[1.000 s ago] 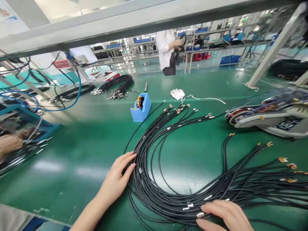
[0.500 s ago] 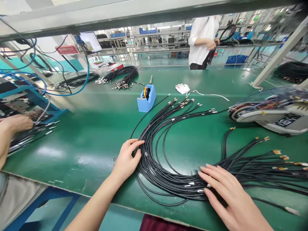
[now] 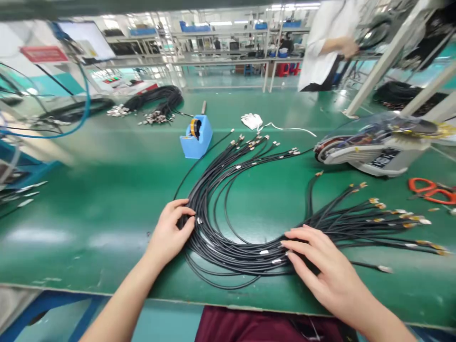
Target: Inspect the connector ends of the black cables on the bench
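A curved bundle of black cables (image 3: pixel 228 249) lies on the green tabletop, with small white labels and metal connectors at its ends. My left hand (image 3: pixel 171 232) curls its fingers over the bundle's left bend, thumb at the side; the cable beneath the fingers is partly hidden. Resting on the lower right stretch of the bundle, my right hand (image 3: pixel 317 261) has its fingers spread and thumb apart, fingertips at the cables. Beyond my right hand the cable ends (image 3: pixel 395 216) fan out, some with amber-coloured tips. The other ends (image 3: pixel 254 141) point away toward the back.
A blue tape dispenser (image 3: pixel 197 137) stands behind the bundle, and a white glove (image 3: pixel 251 120) lies farther back. To the right are a grey-white machine (image 3: pixel 377 147) and orange-handled scissors (image 3: pixel 432 191). More cables (image 3: pixel 156 102) lie back left. A person in white (image 3: pixel 329 45) stands beyond the table.
The view has swung right and down, so everything sits farther left and the scissors show. The neighbouring person's hand at left is out of view. My right thumb has come closer to its fingers.
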Available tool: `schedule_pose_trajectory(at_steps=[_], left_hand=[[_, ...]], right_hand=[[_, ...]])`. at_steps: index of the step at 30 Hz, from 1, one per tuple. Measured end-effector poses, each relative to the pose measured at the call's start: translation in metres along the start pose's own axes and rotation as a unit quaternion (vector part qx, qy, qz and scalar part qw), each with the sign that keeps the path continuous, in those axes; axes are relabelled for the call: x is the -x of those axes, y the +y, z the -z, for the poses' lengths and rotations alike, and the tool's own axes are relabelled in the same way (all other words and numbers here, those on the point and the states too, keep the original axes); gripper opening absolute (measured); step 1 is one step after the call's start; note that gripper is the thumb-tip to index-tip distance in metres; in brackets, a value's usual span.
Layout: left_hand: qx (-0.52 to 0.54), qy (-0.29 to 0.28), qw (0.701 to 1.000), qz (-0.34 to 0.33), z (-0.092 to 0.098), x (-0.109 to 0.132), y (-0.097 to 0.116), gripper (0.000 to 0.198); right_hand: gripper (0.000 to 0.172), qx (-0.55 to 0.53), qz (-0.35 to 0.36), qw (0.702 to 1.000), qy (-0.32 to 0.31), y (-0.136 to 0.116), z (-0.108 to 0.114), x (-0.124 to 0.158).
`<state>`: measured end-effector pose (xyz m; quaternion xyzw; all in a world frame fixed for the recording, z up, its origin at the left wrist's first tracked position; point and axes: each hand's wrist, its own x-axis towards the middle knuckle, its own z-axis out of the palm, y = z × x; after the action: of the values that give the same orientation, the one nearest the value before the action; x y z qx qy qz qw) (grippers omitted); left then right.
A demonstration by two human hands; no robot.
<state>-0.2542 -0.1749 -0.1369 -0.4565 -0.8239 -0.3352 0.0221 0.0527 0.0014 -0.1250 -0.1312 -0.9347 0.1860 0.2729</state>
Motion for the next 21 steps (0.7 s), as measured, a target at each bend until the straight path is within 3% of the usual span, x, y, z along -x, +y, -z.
schedule_pose_trajectory(at_steps=[3, 7, 12, 15, 21], left_hand=[[-0.031, 0.011, 0.999, -0.004, -0.001, 0.004, 0.004, 0.014], [-0.055, 0.024, 0.998, -0.001, -0.002, 0.009, 0.007, 0.015], [-0.062, 0.013, 0.998, -0.024, 0.000, 0.011, 0.009, 0.020], [-0.071, 0.009, 0.997, -0.030, 0.001, 0.011, 0.010, 0.017], [-0.077, -0.002, 0.997, -0.013, 0.001, 0.010, 0.011, 0.013]], right_hand=[[0.019, -0.009, 0.034, 0.999, -0.008, -0.005, 0.000, -0.015], [0.021, -0.067, 0.055, 0.994, -0.066, -0.025, -0.007, -0.042], [0.024, -0.087, 0.038, 0.988, -0.126, -0.053, -0.036, -0.064], [0.025, -0.062, 0.028, 0.986, -0.150, -0.056, -0.052, -0.066], [0.025, -0.026, -0.011, 0.995, -0.092, -0.038, -0.052, -0.061]])
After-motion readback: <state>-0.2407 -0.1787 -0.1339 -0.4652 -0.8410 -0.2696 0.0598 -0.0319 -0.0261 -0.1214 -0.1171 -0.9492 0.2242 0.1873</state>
